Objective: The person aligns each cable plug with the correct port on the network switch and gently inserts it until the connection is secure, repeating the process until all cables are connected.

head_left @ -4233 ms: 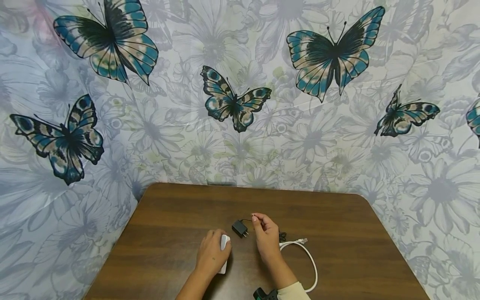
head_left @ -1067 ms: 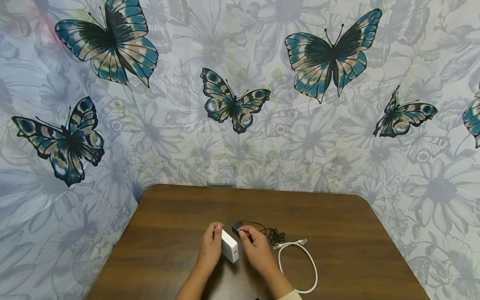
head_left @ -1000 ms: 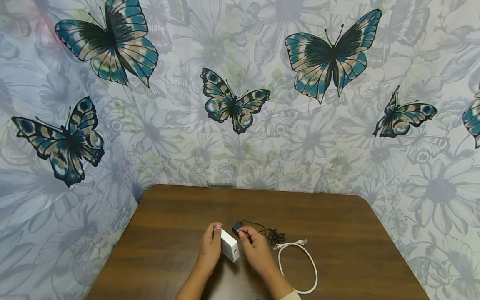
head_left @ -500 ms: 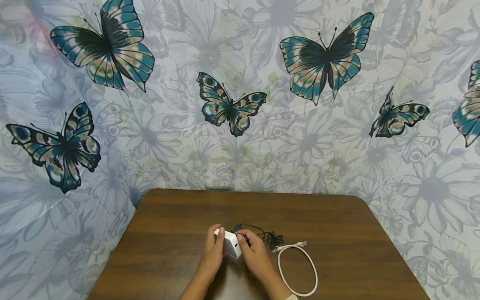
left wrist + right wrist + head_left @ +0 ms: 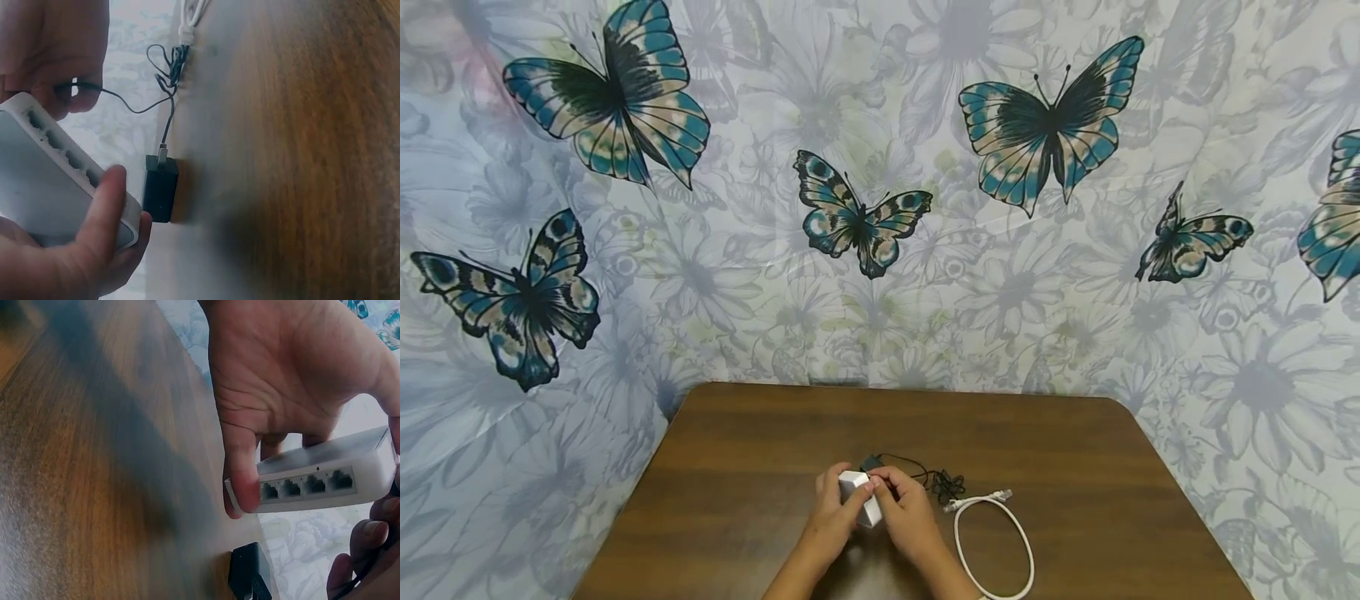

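My left hand (image 5: 829, 521) grips a white network switch (image 5: 37, 181) by its edges, tilted above the table. A row of several Ethernet ports (image 5: 312, 484) runs along one side, with the thumb lying across the end of the row. The fingers of my right hand (image 5: 912, 518) pinch the end of a thin black cable (image 5: 119, 97) right at the short end of the switch; its plug is hidden by the fingers. The cable leads to a black USB power adapter (image 5: 160, 190) lying on the table just beyond the hands.
The slack of the black cable lies in a tangled bundle (image 5: 947, 486) right of the adapter. Beside it, a white Ethernet cable (image 5: 1031, 554) curves in a loop on the brown wooden table (image 5: 737, 467). A butterfly-patterned backdrop (image 5: 745, 333) hangs behind the far edge.
The switch has been lifted and turned in my left hand. My right hand has brought the cable end from near the adapter to the switch, and both hands have drawn together.
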Available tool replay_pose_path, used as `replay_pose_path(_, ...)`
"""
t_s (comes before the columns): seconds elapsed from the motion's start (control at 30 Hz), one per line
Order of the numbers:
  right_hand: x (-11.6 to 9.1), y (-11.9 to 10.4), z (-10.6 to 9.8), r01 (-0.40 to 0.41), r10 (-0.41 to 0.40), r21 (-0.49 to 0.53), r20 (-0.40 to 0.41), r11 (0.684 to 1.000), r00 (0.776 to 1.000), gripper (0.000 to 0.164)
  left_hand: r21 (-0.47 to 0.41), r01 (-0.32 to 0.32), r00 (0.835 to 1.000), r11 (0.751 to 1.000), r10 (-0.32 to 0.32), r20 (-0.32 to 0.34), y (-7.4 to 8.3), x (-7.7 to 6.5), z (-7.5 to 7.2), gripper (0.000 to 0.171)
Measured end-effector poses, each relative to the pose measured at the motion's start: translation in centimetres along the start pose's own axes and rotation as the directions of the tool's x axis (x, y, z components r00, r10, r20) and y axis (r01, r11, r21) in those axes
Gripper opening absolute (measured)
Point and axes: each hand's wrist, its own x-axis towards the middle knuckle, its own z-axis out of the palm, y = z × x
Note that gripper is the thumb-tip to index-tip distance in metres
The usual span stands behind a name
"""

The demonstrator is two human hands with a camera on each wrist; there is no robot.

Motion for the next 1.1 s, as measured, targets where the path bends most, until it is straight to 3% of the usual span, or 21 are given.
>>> replay_pose_path(0.3, 0.0, -0.1, 0.3, 0.013, -0.013, 0.023, 0.029, 1.0, 0.999, 0.016, 0.091, -0.026, 0.999, 0.996, 0.03, -0.037, -0.2, 0.1, -0.1, 0.054)
replay_pose_path(0.63, -0.2, -0.3, 0.0, 0.014, -0.014, 0.024, -0.003, 1.0, 1.0, 0.014, 0.063, -0.05, 0.998, 0.997, 0.053, -0.04, -0.4, 0.4, 0.6, 0.048)
replay_pose_path(0.8, -0.1, -1.2, 0.2, 0.018, -0.018, -0.034, -0.014, 0.999, 1.0, 0.016, 0.175, -0.112, 0.992, 0.978, 0.12, -0.035, -0.2, 0.5, 0.2, 0.048)
replay_pose_path(0.93, -0.5, -2.8, 0.0, 0.009, -0.01, -0.034, -0.014, 0.999, 1.0, 0.017, 0.215, -0.161, 0.987, 0.963, 0.16, 0.023, -0.3, 0.2, 0.1, 0.048)
replay_pose_path(1.03, -0.4, -2.0, -0.2, 0.003, -0.003, -0.018, -0.026, 1.0, 1.0, 0.018, 0.178, -0.201, 0.978, 0.963, 0.188, 0.091, -0.6, -0.1, 0.0, 0.06)
replay_pose_path(1.1, -0.1, -0.8, -0.2, -0.013, 0.014, 0.003, -0.039, 1.0, 0.999, 0.021, 0.197, -0.244, 0.967, 0.949, 0.225, 0.118, -0.8, -0.3, 0.0, 0.075)
